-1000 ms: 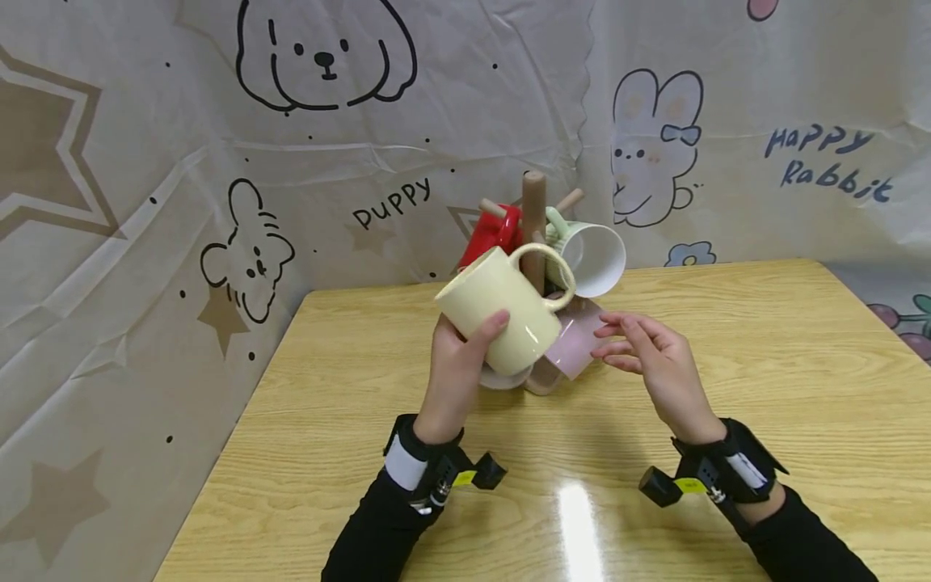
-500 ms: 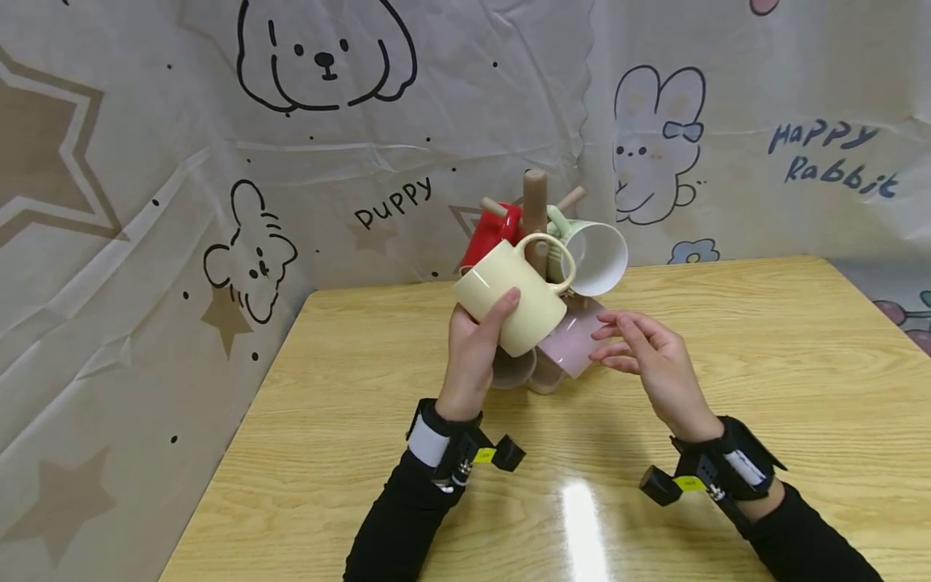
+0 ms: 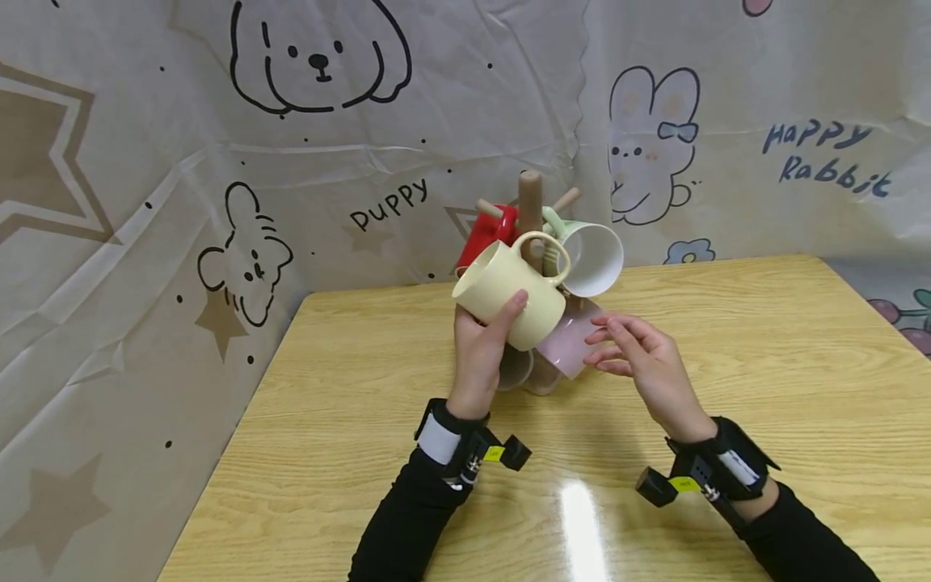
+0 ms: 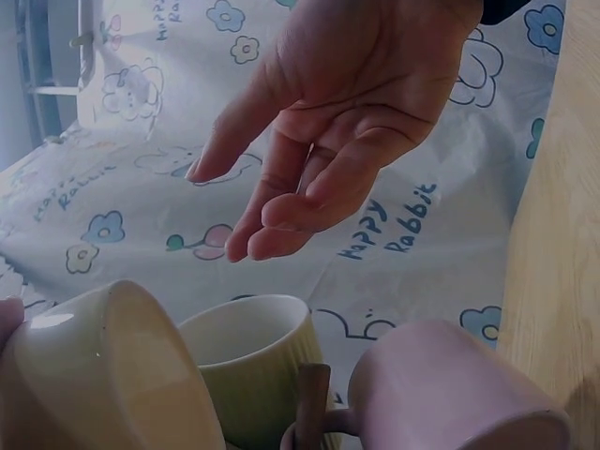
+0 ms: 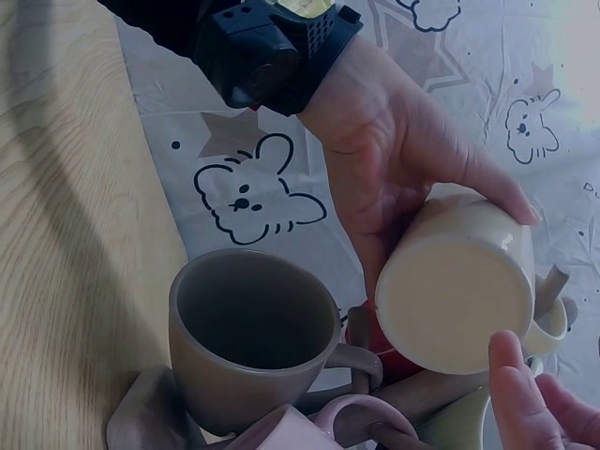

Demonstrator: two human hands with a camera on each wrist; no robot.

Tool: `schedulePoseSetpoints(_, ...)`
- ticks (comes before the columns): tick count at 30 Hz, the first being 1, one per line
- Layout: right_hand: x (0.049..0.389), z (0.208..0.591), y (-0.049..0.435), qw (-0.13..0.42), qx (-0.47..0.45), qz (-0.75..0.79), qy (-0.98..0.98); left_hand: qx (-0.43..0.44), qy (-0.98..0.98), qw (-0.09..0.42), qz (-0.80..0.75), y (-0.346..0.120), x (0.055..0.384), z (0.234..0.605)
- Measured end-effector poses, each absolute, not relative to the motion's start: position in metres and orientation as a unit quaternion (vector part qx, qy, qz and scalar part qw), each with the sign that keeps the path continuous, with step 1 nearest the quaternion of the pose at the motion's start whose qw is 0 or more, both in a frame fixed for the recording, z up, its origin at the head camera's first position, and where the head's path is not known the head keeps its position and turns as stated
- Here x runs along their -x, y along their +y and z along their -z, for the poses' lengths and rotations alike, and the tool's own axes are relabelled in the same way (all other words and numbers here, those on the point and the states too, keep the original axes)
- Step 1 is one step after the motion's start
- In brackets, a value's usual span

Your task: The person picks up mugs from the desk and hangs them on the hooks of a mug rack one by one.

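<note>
My left hand (image 3: 476, 356) grips a pale yellow mug (image 3: 512, 295) by its body, thumb across the near side. The mug tilts, its mouth facing left and its handle toward the wooden mug tree (image 3: 531, 198). A peg end (image 5: 556, 281) shows by the handle loop in the right wrist view. My right hand (image 3: 647, 368), fingers loosely bent and holding nothing, hovers beside a pink mug (image 3: 570, 339) on the tree's lower right. A grey-brown mug (image 5: 248, 323) hangs low on the left, partly hidden by the yellow one in the head view.
Higher on the tree hang a red mug (image 3: 480, 234) at left and a green mug with a white inside (image 3: 592, 259) at right. The tree stands toward the back of a wooden table (image 3: 327, 469). A printed cloth (image 3: 436, 81) hangs behind.
My left hand has carried the yellow mug right and slightly upward, closer in front of the tree's post. The right hand has stayed nearly in place.
</note>
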State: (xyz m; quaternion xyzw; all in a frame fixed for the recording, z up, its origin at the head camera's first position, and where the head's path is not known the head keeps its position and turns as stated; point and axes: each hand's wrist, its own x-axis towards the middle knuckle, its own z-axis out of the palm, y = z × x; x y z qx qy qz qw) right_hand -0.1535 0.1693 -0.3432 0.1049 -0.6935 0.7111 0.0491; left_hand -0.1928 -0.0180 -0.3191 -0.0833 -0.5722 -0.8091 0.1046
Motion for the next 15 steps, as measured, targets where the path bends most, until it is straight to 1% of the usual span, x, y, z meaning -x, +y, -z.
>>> schedulePoseSetpoints(6,0.1534,0.3446,0.1694,0.041,-0.102,-0.698,-0.707,0.087,-0.58,0.109,0.803,-0.0156,0.192,0.3212)
schedulePoseSetpoints(15,0.1532,0.3436,0.1693,0.036,-0.103,-0.68,-0.725,0.088,-0.598,0.069,0.794,-0.0162,0.1891,0.3249)
